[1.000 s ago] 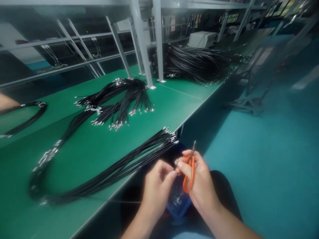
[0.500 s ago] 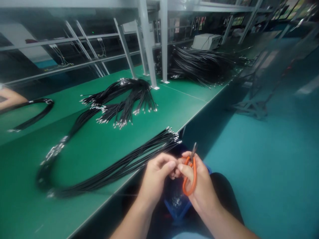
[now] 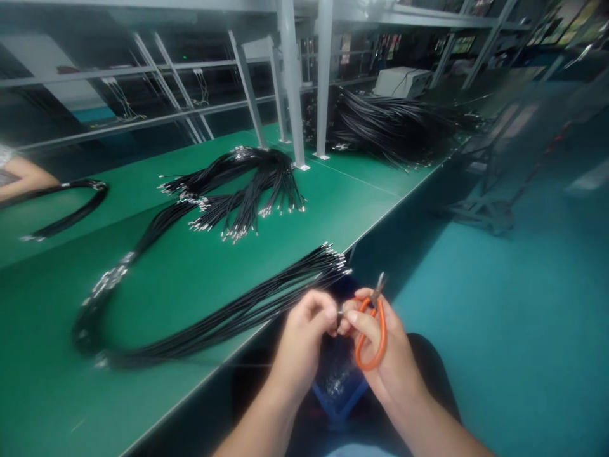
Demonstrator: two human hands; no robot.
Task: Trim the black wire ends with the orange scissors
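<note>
My left hand point(image 3: 309, 330) is closed in a pinch at the lap, over the bench's front edge. A thin black cable runs from the bundle toward it, and its fingers seem to grip that cable's end. Between the fingertips of both hands shows a small silvery tip point(image 3: 339, 313). My right hand point(image 3: 380, 336) holds orange-handled scissors point(image 3: 382, 336) in the palm, short blades pointing up and away. Its thumb and finger also pinch at the silvery tip. Beside the hands, the black cable bundle point(image 3: 228, 317) with metal ends curves over the green bench point(image 3: 157, 292).
Below the hands, a blue bin point(image 3: 339, 406) holds small shiny pieces. More black cables point(image 3: 257, 184) lie beyond, and a big pile point(image 3: 390, 124) sits behind the grey posts point(image 3: 291, 89). Another person's arm point(image 3: 31, 174) rests at far left, near a looped bundle point(image 3: 71, 225).
The fingertips have drawn slightly apart, and the silvery tip now shows between them. Scissors stay in my right hand. The whole view has shifted a little.
</note>
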